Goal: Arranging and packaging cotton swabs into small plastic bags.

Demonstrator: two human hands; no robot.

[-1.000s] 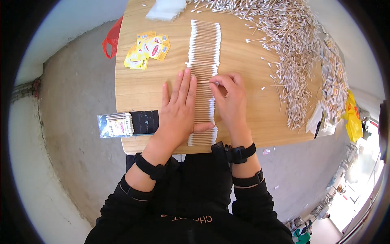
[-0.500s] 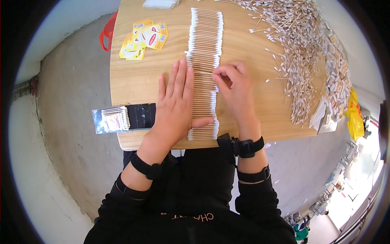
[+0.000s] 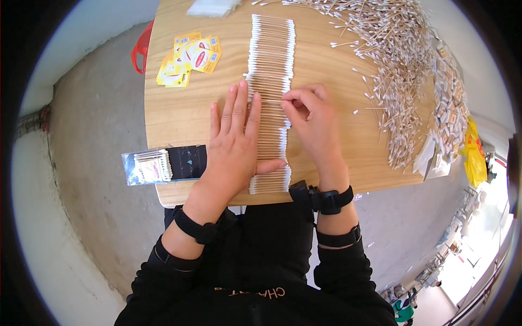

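Note:
A long row of cotton swabs [image 3: 272, 49] lies side by side on the wooden table, the white tips forming its two edges. My left hand [image 3: 234, 130] rests flat along the row's left edge, fingers stretched out and thumb laid across the near swabs. At the right edge, my right hand [image 3: 312, 117] pinches the white end of one swab, its thumb and forefinger together; the fingers partly hide that tip. By my left wrist, a clear packet of swabs [image 3: 147, 167] sits on a black block [image 3: 187, 162] at the table's left edge.
A large heap of loose swabs [image 3: 397, 70] covers the right side, with many small filled packets [image 3: 450, 98] beyond it. Yellow printed cards [image 3: 190, 58] lie at the left, clear plastic sleeves [image 3: 213, 6] at the far edge. A yellow bag [image 3: 474, 155] hangs at the right.
The whole view has shifted slightly, so the table sits a little lower. Both hands keep nearly the same places on the row; my right fingertips still pinch at its right edge.

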